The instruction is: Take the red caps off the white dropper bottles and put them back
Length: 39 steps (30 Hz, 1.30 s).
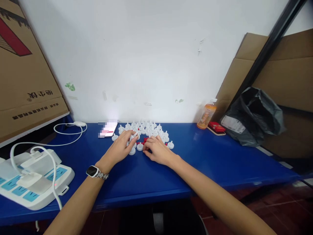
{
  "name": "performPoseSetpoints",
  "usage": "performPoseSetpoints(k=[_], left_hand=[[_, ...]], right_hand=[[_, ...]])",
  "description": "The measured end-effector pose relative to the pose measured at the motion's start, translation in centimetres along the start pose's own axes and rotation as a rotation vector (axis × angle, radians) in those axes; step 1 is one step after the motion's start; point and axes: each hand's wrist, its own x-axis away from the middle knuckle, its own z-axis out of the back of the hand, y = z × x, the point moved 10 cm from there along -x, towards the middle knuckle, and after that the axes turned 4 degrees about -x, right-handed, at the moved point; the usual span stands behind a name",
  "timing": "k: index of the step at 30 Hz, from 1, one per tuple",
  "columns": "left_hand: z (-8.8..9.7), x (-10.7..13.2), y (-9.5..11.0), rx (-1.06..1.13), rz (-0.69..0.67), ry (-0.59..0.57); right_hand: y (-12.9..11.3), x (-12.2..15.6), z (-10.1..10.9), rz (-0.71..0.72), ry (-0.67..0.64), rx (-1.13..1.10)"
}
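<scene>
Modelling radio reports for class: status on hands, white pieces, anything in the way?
Left hand pinching a white piece. Right hand by red bits. White pieces clustered ahead. Bottle, phone aside.

white caps (140, 147), red bits (145, 140), plain blue table (210, 153), orange bottle (206, 115), dark grey bag (259, 122)

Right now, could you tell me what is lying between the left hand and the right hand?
In the head view, white round pieces with stems and small red pieces lie between the left hand and the right hand.
</scene>
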Motion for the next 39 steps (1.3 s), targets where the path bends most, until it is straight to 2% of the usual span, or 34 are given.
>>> performPoseSetpoints(k=[2,5,8,11,18,27,32,36,39], left_hand=[[0.1,0.0,0.2,-0.002,-0.008,0.011],[0.0,0.0,0.5,-0.013,-0.014,0.009],[-0.6,-0.1,1.1,-0.032,-0.018,-0.025],[-1.1,-0.1,1.8,-0.054,-0.029,-0.038],[-1.8,-0.1,3.0,-0.143,-0.086,-0.026],[-1.8,0.1,3.4,-0.138,-0.119,0.020],[-1.8,0.4,3.4,-0.097,-0.112,-0.004],[-1.8,0.5,3.7,-0.054,-0.116,-0.018],[-1.6,0.3,3.2,-0.037,-0.082,-0.010]], right_hand=[[0.8,-0.1,1.3,-0.042,0.135,-0.121],[3.8,0.1,3.2,-0.220,0.426,-0.487],[6.1,0.3,2.8,-0.349,0.617,-0.869],[6.1,-0.1,2.1,-0.359,0.695,-1.038],[5.6,0.0,1.1,-0.365,0.732,-1.079],[4.6,-0.2,1.2,-0.315,0.696,-1.028],[4.5,-0.3,0.6,-0.367,0.647,-1.039],[4.3,-0.8,0.8,-0.346,0.597,-1.022],[4.8,-1.6,1.2,-0.333,0.523,-0.992]])
